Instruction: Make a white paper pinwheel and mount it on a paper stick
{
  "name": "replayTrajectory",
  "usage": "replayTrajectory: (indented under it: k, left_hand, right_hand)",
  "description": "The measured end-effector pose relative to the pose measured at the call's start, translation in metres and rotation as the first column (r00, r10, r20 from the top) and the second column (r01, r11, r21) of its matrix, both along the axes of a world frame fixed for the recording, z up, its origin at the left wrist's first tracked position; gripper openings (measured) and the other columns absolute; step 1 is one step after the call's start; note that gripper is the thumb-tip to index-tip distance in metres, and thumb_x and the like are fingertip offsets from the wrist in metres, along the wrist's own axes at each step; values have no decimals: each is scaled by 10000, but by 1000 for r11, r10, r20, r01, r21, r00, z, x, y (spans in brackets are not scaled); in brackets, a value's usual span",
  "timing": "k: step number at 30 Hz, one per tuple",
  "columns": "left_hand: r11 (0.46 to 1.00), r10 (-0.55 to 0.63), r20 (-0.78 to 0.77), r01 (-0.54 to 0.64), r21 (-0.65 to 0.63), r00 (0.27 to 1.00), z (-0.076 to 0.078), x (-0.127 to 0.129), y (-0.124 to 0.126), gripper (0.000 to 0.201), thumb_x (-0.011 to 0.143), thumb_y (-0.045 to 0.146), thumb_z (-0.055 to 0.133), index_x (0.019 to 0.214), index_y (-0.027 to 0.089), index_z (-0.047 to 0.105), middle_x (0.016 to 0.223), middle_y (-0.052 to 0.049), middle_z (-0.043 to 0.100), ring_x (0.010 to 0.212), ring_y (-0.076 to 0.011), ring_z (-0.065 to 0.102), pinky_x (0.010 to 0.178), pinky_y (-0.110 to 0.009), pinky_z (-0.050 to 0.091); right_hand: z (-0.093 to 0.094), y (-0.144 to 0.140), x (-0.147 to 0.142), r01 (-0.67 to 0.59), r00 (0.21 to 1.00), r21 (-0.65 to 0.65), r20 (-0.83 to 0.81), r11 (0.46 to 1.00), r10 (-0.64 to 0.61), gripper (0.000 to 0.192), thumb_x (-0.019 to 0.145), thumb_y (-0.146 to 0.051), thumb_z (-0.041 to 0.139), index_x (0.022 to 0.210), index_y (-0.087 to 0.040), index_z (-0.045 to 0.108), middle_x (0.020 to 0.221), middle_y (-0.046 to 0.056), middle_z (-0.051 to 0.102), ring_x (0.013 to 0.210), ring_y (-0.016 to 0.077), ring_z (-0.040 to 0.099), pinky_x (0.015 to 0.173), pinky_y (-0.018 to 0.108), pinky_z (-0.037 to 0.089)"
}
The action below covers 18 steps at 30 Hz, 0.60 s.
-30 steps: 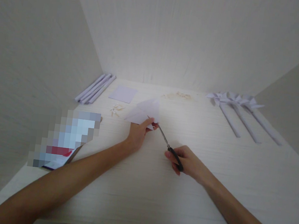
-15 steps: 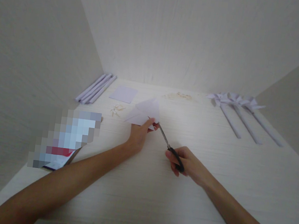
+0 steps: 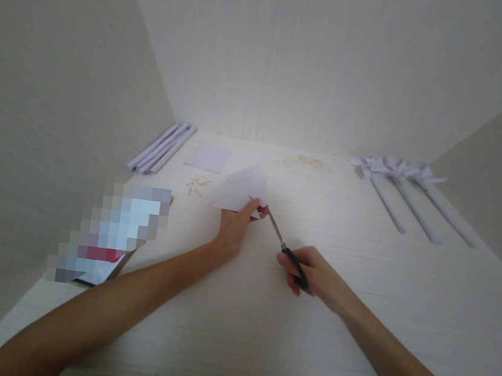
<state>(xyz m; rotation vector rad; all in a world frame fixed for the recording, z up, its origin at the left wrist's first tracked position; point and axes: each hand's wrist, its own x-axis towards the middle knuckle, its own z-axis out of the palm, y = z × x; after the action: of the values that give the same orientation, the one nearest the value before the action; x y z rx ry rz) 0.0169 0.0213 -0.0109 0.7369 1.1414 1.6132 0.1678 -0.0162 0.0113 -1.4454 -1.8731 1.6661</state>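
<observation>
Folded white paper sheet (image 3: pixel 242 190) sat roughly mid-table, toward the back, lifted a bit off the pale wood-grain tabletop (image 3: pixel 233 332), and the left hand (image 3: pixel 233 225) had its fingers pinched shut on the sheet's near corner. Black-handled metal scissors (image 3: pixel 284 247) were gripped in the right hand (image 3: pixel 314 273), fingers curled through the loops, with the blades pointing up-left so the tips met the paper right by the left thumb; couldn't tell how far apart the blades were. Off to the left back there were rolled white paper tubes (image 3: pixel 161 147) lying together, a flat square of white paper (image 3: pixel 208 157) just beside them, and a few small wooden sticks (image 3: pixel 196 184) near that. On the right, white paper pinwheels on long paper stems (image 3: pixel 398 185) lay in a row, well apart from the hands. Near left edge had a pixelated blurry packet (image 3: pixel 110 235).
</observation>
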Motion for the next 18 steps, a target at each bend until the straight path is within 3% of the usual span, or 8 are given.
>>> replayTrajectory:
  k: [18]
  left_hand:
    - [1000,-4,16,4,6,1000,1,0,0,98,629,237,573,595,148,546,580,8,577,536,-96,540,560,-238,447]
  right_hand:
    - [1,0,-1,0,1000,7,12,1000,0,551,699,-615,431,415,-143,455,346,-27,406,307,38,291,355,207,206]
